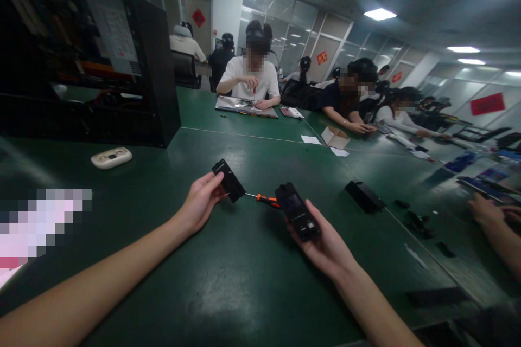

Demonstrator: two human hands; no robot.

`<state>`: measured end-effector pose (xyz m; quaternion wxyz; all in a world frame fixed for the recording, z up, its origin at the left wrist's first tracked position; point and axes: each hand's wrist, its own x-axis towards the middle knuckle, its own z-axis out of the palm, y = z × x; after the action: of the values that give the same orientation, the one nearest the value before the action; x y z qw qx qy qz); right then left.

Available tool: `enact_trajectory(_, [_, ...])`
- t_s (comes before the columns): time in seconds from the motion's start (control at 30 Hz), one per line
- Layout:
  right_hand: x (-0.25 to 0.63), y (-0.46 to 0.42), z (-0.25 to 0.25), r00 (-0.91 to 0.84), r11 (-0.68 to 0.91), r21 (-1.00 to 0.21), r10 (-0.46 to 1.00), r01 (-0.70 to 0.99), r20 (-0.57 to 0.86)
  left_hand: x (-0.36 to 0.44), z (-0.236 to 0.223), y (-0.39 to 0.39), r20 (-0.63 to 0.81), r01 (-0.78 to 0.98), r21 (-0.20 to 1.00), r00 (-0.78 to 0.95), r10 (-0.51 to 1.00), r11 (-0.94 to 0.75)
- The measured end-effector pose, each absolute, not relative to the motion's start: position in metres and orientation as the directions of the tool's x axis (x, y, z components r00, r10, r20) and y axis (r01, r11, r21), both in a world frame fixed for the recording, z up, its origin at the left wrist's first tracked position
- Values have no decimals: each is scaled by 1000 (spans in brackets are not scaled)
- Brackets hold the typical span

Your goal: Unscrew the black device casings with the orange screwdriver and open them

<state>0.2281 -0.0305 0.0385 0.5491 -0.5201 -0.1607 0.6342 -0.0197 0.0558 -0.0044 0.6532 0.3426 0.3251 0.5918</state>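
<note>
My left hand (pixel 198 205) pinches a thin black rectangular cover (pixel 230 183) by its left side, thumb on top. In my right hand (pixel 328 244) lies a black handheld device (pixel 299 214) with a small dark screen and a pale square label near its lower end. The fingers wrap round it from beneath. Between the two hands a screwdriver (pixel 267 200) with an orange and black handle rests on the green table (pixel 228 282). Its shaft points toward the cover, and the handle's right end is hidden behind the device. The two black pieces are apart.
An open black computer case (pixel 157 65) stands at the left, with a white oval case (pixel 111 158) before it. A black box (pixel 364 197) and several small black parts lie right. Farther back sits a cardboard box (pixel 335 137). A co-worker's hands (pixel 490 214) are at the right edge.
</note>
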Motion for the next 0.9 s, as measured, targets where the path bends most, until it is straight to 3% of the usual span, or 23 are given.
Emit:
enact_trajectory(0.3, [218,-27,33,15,-436,-737,856,-517,-517,-9,2,34,52,-433,896,328,943,101])
enact_trajectory(0.47, [212,-29,31,-69,-458,-740,868,-493,-491,5,4,15,-10,-463,841,502,865,279])
enact_trajectory(0.7, [203,-34,21,-127,-435,-783,896,-445,-426,12,3,8,-37,-537,795,423,905,283])
enact_trajectory(0.9, [202,-33,15,-90,-390,-795,914,-464,-396,11,-10,11,109,-447,888,427,897,104])
